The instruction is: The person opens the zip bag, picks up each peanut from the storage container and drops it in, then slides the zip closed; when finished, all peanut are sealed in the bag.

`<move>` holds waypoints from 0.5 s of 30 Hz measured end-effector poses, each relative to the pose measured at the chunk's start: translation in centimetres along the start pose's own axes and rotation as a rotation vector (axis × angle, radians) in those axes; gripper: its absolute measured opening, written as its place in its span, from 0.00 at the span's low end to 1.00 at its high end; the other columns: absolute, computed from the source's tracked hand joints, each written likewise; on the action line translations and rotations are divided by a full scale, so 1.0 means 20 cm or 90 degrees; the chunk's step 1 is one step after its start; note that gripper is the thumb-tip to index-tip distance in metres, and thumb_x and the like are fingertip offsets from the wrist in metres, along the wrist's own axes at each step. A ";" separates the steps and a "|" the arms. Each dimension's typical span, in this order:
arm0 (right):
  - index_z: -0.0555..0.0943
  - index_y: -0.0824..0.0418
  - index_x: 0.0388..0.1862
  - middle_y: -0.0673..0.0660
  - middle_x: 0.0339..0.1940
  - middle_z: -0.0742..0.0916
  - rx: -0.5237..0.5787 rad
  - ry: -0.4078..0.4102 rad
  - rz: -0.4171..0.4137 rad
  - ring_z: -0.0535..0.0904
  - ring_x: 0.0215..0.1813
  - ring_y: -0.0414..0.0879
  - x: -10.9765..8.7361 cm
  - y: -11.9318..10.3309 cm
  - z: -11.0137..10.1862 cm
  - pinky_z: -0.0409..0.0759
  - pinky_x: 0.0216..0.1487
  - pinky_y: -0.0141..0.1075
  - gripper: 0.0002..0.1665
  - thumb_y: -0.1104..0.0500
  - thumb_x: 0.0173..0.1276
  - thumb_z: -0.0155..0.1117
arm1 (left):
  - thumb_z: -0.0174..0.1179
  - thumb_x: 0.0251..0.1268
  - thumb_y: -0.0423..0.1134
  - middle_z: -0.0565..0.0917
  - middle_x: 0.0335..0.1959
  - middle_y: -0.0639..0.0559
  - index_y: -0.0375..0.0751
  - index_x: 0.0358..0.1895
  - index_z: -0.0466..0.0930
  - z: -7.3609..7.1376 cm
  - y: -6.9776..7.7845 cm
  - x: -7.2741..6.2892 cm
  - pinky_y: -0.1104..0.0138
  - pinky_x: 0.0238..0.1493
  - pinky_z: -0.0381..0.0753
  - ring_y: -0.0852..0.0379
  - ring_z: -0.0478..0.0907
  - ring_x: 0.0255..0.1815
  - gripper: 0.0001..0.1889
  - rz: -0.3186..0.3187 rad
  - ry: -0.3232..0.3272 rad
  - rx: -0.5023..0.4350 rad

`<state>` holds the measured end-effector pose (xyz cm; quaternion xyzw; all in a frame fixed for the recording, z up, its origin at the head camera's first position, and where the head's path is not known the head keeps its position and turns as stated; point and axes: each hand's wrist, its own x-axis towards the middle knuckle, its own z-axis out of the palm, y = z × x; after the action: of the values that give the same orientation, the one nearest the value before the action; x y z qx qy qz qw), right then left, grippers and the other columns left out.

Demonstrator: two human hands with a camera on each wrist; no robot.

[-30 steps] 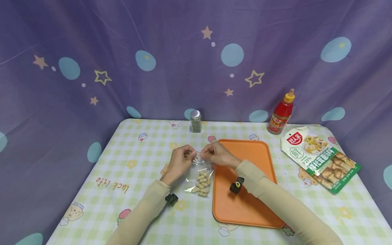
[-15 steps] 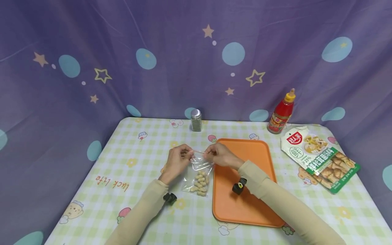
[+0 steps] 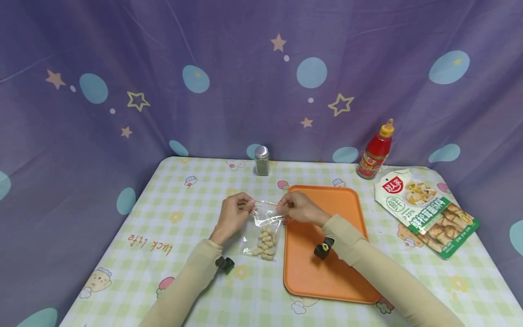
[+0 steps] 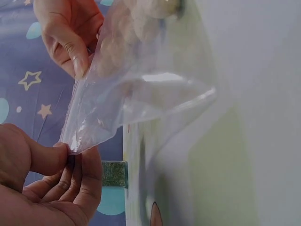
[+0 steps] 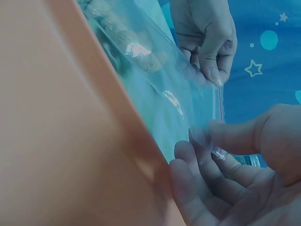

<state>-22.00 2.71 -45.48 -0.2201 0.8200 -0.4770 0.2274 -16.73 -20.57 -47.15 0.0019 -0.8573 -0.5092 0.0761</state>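
A clear zip-lock bag [image 3: 261, 229] of unshelled peanuts [image 3: 266, 244] stands between the two hands, its bottom at the tablecloth. My left hand [image 3: 234, 214] pinches one top corner of the bag between thumb and fingers. At the other end of the top strip, my right hand [image 3: 301, 208] pinches the zip edge, above the left rim of an orange tray [image 3: 323, 277]. In the left wrist view the bag's clear film [image 4: 108, 108] is stretched between both thumbs. The right wrist view shows a reddish line along the zip strip [image 5: 219, 106].
A spice shaker [image 3: 262, 161] with a metal cap stands at the back of the table. Farther right are a red sauce bottle [image 3: 374, 151] with a yellow cap and a green-and-white mushroom seasoning pouch [image 3: 426, 211]. A purple curtain [image 3: 245, 113] hangs behind.
Both hands have moved apart along the top edge of the bag, the right one sliding rightward and the left slightly leftward. More of the reddish top strip shows between them.
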 end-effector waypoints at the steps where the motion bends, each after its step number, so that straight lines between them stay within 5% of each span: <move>1: 0.85 0.68 0.45 0.61 0.36 0.87 0.003 -0.001 -0.001 0.80 0.32 0.48 0.00 0.00 0.00 0.81 0.32 0.36 0.08 0.65 0.76 0.62 | 0.63 0.72 0.30 0.90 0.33 0.40 0.32 0.38 0.86 0.00 0.00 0.00 0.73 0.34 0.85 0.53 0.89 0.32 0.05 -0.005 0.000 -0.008; 15: 0.87 0.67 0.43 0.60 0.34 0.88 -0.012 0.030 0.005 0.84 0.33 0.51 -0.01 0.03 -0.04 0.85 0.33 0.40 0.08 0.62 0.76 0.65 | 0.64 0.73 0.32 0.90 0.35 0.41 0.34 0.39 0.87 0.01 -0.02 0.04 0.69 0.38 0.87 0.53 0.89 0.35 0.05 -0.034 -0.006 0.036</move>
<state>-22.42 3.72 -45.60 -0.2076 0.8305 -0.4732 0.2078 -17.53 -20.55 -47.44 0.0245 -0.8713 -0.4866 0.0581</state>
